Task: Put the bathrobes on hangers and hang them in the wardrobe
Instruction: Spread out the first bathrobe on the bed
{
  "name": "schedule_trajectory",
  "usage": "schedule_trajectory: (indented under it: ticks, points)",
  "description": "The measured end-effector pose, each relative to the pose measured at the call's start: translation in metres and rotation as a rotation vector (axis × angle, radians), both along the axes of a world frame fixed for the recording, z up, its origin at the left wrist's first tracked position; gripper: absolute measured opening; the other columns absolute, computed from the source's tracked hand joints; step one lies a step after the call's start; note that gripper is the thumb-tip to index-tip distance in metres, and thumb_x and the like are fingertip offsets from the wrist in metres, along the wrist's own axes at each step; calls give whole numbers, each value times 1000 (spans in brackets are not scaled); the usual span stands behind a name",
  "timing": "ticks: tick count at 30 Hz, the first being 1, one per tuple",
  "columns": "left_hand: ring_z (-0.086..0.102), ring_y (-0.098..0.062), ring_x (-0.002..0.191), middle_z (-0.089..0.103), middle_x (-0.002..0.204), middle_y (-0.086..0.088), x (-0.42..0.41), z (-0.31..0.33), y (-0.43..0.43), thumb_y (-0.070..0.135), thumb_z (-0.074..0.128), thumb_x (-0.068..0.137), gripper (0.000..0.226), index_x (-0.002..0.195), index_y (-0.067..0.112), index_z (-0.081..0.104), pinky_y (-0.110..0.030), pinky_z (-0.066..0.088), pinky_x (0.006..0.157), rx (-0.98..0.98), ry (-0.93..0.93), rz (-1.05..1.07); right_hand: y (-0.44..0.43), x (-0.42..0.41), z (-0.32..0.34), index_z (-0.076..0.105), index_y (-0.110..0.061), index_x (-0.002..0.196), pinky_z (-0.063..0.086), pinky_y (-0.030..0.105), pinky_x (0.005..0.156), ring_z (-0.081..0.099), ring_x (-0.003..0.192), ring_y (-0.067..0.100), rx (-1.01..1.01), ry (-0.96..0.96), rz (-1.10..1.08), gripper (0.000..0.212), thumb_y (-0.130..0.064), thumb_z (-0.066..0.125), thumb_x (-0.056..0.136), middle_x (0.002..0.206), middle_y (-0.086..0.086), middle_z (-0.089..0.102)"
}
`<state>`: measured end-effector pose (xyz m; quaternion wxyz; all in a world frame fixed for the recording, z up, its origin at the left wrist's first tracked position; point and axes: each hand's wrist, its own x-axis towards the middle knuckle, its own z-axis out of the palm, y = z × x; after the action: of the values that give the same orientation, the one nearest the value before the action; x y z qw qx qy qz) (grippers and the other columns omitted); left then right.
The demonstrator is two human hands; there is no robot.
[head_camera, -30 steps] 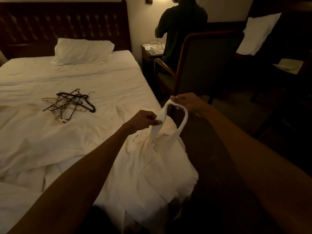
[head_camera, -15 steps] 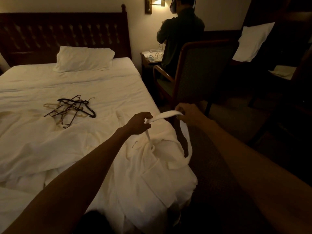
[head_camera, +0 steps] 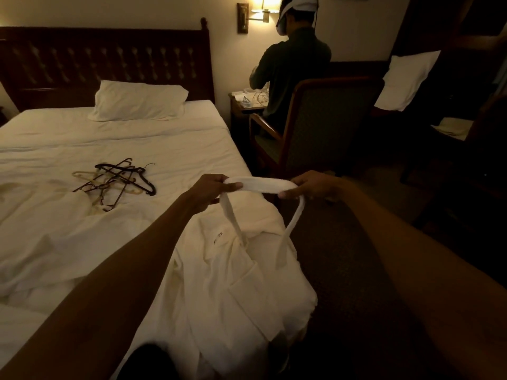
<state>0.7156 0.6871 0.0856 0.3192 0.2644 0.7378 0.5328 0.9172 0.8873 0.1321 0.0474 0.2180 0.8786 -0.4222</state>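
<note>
Head view looks down on a bathrobe point(head_camera: 241, 270) lying crumpled at the near right corner of the bed point(head_camera: 164, 138), part of it spilling over the edge. The left hand point(head_camera: 211, 190) and the right hand point(head_camera: 312, 186) each pinch the robe's belt point(head_camera: 260, 185) and stretch a short span of it level between them, above the robe. Both grips are narrow, thumb and fingers closed on the strip. From each hand a length drops toward the robe: the left one runs into the folds, the right one hangs loose.

By my reading the step in hand is sorting out the belt, with no hanger yet in the robe. The next move calls for releasing the belt, then reaching left to the hangers point(head_camera: 118, 182). They lie in a tangled heap on the bed, well apart from both hands, so one must be worked free of the rest. More white cloth point(head_camera: 55, 242) lies bunched at the left, possibly a second robe.

As for containers, the wardrobe is not in sight, so what hangs in it cannot be told.
</note>
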Motion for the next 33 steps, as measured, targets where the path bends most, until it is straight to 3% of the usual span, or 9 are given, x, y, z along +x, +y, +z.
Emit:
schedule_trajectory:
  ticks: [6, 11, 16, 21, 23, 25, 29, 31, 33]
  points:
    - [57, -15, 101, 66, 107, -1, 15, 24, -18, 34, 69, 88, 26, 107, 16, 70, -34, 44, 92, -30, -69, -270, -14, -10, 26, 68, -12, 114, 46, 30, 81, 59, 105, 21, -97, 254, -94, 46, -45, 68, 82, 109, 4, 66]
    - [55, -16, 106, 66, 99, 6, -12, 17, -66, 32, 73, 86, 17, 95, 20, 67, -34, 43, 87, 161, -215, 1, -32, -21, 35, 65, -10, 118, 45, 39, 100, 56, 112, 26, -122, 245, -95, 51, -44, 69, 82, 119, 7, 62]
    - [58, -19, 113, 67, 118, -1, -28, -34, -140, 19, 78, 83, 36, 117, 21, 67, -41, 44, 88, -218, 12, 110, -58, -41, 18, 70, -8, 113, 46, 32, 85, 60, 100, 21, -167, 266, -165, 49, -44, 73, 81, 109, 6, 67]
    - [59, -19, 81, 71, 107, -21, -31, -70, -213, 8, 72, 86, 20, 106, 9, 70, -26, 40, 59, -345, 104, 265, -118, -95, -45, 61, 2, 74, 40, 33, 69, 57, 70, 23, 121, 284, -32, 53, -49, 63, 88, 70, 14, 58]
    - [56, -18, 73, 70, 103, -25, -31, -84, -238, 3, 69, 87, 18, 105, 5, 68, -24, 37, 57, -389, 95, 272, -148, -116, -78, 66, -5, 105, 44, 34, 89, 59, 103, 28, 250, 195, 23, 51, -53, 57, 91, 109, 14, 66]
    - [56, -18, 70, 68, 98, -21, -30, -100, -257, 5, 69, 89, 17, 106, 5, 66, -25, 39, 57, -456, 50, 295, -176, -128, -102, 47, -7, 139, 37, 35, 104, 45, 130, 30, 348, -67, 189, 64, -51, 53, 94, 144, 13, 47]
    - [61, -26, 82, 66, 104, -20, -26, -140, -264, 15, 62, 96, 20, 105, -2, 66, -34, 47, 69, -538, -48, 294, -216, -134, -131, 51, -4, 130, 51, 32, 76, 59, 113, 27, 236, -704, 458, 58, -44, 64, 90, 121, 7, 57]
    - [61, -25, 89, 65, 109, -16, -20, -160, -257, 31, 59, 97, 34, 113, 0, 63, -36, 49, 72, -611, -97, 293, -232, -134, -140, 55, -1, 120, 50, 29, 68, 61, 102, 25, 303, -717, 495, 51, -41, 65, 90, 109, 6, 58]
    - [59, -29, 104, 60, 119, -15, -15, -174, -249, 42, 53, 99, 46, 124, 3, 56, -42, 49, 84, -646, -184, 274, -242, -140, -155, 59, 2, 112, 53, 31, 65, 66, 86, 25, 328, -509, 414, 45, -38, 64, 91, 102, 10, 64]
